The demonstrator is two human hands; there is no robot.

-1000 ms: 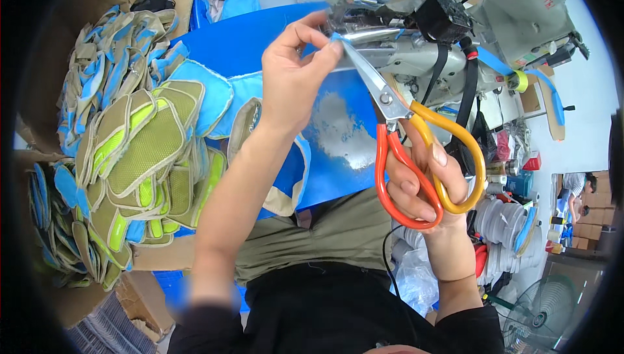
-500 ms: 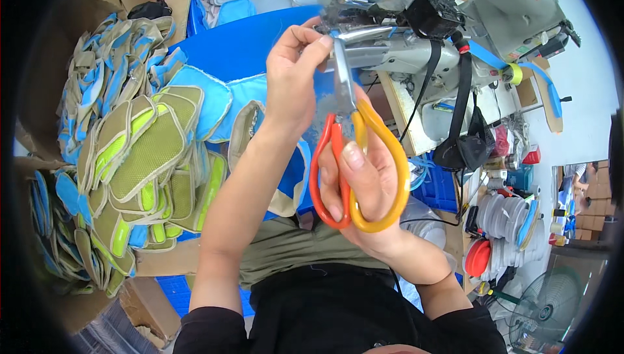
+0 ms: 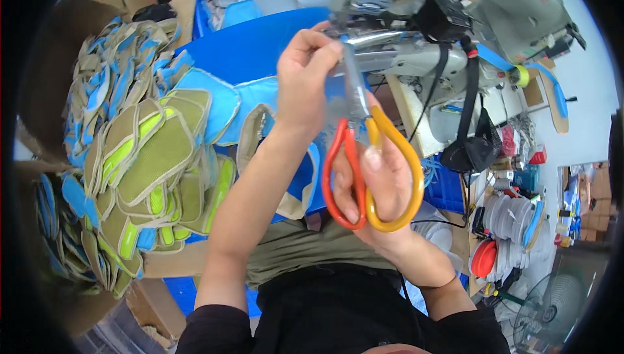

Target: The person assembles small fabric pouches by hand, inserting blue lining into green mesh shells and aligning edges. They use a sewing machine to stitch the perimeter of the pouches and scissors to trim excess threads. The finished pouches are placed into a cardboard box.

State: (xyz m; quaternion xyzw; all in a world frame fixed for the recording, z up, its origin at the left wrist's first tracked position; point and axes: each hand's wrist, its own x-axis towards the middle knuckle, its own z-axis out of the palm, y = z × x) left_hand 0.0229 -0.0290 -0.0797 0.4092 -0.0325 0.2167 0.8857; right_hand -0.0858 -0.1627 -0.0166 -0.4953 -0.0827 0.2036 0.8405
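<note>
Behind, a sewing machine looms. Right hand grips scissors, blades nearly closed beside left hand fingertips pinching what seems thread; a nick is the risk.

Glossy plastic-handled metal scissors

Black sleeves, olive trousers
</note>
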